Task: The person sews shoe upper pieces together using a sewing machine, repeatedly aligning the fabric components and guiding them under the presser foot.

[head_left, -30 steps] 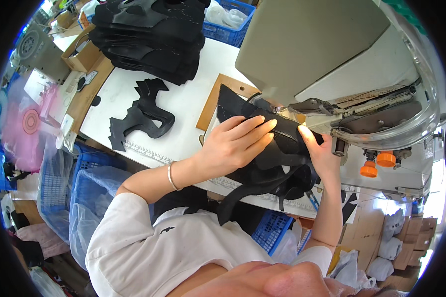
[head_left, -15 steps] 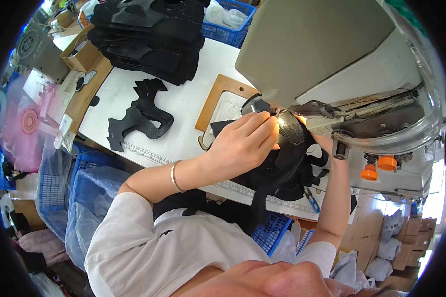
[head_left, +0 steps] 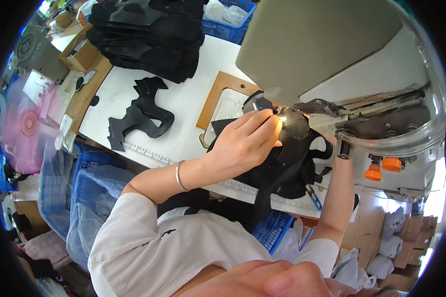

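Observation:
My left hand point(head_left: 248, 141), a bangle on its wrist, is closed in a pinch beside the lit needle area of a sewing machine point(head_left: 317, 49). Its fingertips press on a black shoe-upper piece point(head_left: 287, 171), partly perforated, which lies bunched under the machine head and droops over the table's front edge. My right hand point(head_left: 328, 140) reaches in from the other side, against the far side of the black piece. Its fingers are mostly hidden behind the piece and the machine parts. What exactly sits between the left fingertips is covered by the hand.
Left on the white table point(head_left: 183, 114) lies a loose black cut piece point(head_left: 146, 114); behind it rises a stack of black pieces point(head_left: 146, 39). Blue-handled snips point(head_left: 313, 197) lie near the front edge, beside a ruler strip point(head_left: 238, 187). Blue baskets point(head_left: 228, 32) and a pink fan point(head_left: 28, 123) stand around.
The black piece has shifted slightly right and turned a little at the needle. My right forearm and hand have moved slightly right; my left hand keeps almost the same place and pinch.

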